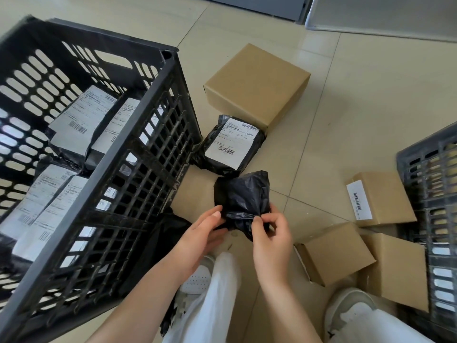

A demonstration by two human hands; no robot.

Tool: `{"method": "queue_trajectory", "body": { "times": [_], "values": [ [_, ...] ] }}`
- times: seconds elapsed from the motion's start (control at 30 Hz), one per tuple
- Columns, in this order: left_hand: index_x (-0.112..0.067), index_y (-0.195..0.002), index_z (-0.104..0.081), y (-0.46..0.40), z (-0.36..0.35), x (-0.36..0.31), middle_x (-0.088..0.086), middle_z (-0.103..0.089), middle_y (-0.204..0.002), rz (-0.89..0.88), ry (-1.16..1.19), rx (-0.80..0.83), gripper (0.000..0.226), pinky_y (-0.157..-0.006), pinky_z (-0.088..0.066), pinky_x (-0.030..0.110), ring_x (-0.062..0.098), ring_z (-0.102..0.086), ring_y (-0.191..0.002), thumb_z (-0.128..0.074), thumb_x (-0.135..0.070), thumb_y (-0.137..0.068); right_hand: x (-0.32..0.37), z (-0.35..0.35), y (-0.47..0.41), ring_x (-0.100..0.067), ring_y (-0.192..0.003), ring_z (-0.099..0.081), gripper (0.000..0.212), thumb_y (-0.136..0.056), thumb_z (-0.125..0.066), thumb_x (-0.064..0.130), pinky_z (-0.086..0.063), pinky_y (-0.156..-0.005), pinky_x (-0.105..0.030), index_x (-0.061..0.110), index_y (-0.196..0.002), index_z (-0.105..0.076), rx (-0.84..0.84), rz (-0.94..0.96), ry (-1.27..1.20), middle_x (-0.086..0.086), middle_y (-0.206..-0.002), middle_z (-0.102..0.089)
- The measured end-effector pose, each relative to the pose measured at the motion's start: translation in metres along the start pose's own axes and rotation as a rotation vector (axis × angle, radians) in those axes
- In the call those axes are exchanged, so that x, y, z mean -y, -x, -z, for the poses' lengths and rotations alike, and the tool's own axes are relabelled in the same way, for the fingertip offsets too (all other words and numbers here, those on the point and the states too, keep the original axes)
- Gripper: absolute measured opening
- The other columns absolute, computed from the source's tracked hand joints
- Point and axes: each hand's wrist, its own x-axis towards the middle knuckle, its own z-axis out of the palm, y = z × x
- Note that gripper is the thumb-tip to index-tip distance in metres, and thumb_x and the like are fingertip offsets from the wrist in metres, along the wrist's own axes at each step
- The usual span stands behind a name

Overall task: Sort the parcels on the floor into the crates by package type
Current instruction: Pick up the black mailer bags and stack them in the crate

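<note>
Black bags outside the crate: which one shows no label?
The black bag held up in both hands, left hand and right hand: only plain crumpled plastic shows. The other bag, on the floor beside the big box, lies label up.

The black crate walls off the left, the grey crate the right. Cardboard boxes and a labelled black bag crowd the floor between; bare tile lies open beyond.
</note>
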Motion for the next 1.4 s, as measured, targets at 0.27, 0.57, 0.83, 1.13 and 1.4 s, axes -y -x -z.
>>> {"method": "queue_trajectory", "body": {
  "times": [0.27, 0.57, 0.83, 1.13, 1.4],
  "values": [
    [-0.022, -0.136, -0.054, -0.008, -0.008, -0.012, 0.015, -0.066, -0.125, 0.219, 0.265, 0.178, 0.070, -0.089, -0.050, 0.044, 0.032, -0.063, -0.113, -0.029, -0.071, -0.092, 0.005, 0.013, 0.013, -0.009, -0.117, -0.060, 0.011, -0.080, -0.060, 0.014, -0.044, -0.090, -0.019, 0.014, -0.073, -0.052, 0.049, 0.451, 0.245, 0.012, -0.128, -0.064],
    [-0.014, -0.129, -0.066, 0.000, -0.002, -0.014, 0.017, -0.059, -0.135, 0.264, 0.488, 0.241, 0.072, -0.109, -0.038, 0.048, 0.033, -0.056, -0.125, -0.042, -0.067, -0.087, -0.023, 0.016, 0.034, -0.009, -0.123, -0.052, 0.008, -0.078, -0.060, 0.011, -0.041, -0.099, -0.022, 0.013, -0.071, -0.056, 0.260, 0.609, 0.386, 0.018, -0.131, -0.061],
    [-0.003, -0.128, -0.064, 0.010, -0.007, -0.007, 0.020, -0.059, -0.135, 0.278, 0.455, 0.304, 0.051, -0.112, -0.036, 0.045, 0.032, -0.058, -0.123, -0.044, -0.033, -0.092, -0.013, 0.025, 0.027, -0.013, -0.096, -0.064, 0.007, -0.088, -0.054, 0.021, -0.050, -0.081, -0.032, 0.019, -0.081, -0.055, 0.211, 0.480, 0.269, 0.017, -0.097, -0.066],
    [-0.002, -0.131, -0.059, 0.019, -0.004, 0.003, 0.019, -0.068, -0.121, 0.225, 0.411, 0.142, 0.053, -0.075, -0.059, 0.037, 0.028, -0.070, -0.100, -0.054, -0.022, -0.082, 0.005, 0.015, 0.010, -0.013, -0.072, -0.066, 0.022, -0.097, -0.057, 0.018, -0.047, -0.071, -0.017, 0.010, -0.077, -0.058, 0.020, 0.127, -0.020, -0.002, -0.071, -0.073],
    [-0.013, -0.121, -0.069, 0.021, -0.005, -0.017, 0.016, -0.067, -0.124, 0.059, 0.418, 0.137, 0.044, -0.079, -0.057, 0.037, 0.027, -0.069, -0.106, -0.048, -0.024, -0.085, 0.015, 0.007, -0.004, 0.002, -0.106, -0.062, 0.065, -0.081, -0.070, 0.051, -0.053, -0.080, -0.016, 0.027, -0.133, -0.040, 0.100, -0.102, -0.062, 0.015, -0.121, -0.059]
  ]
}}
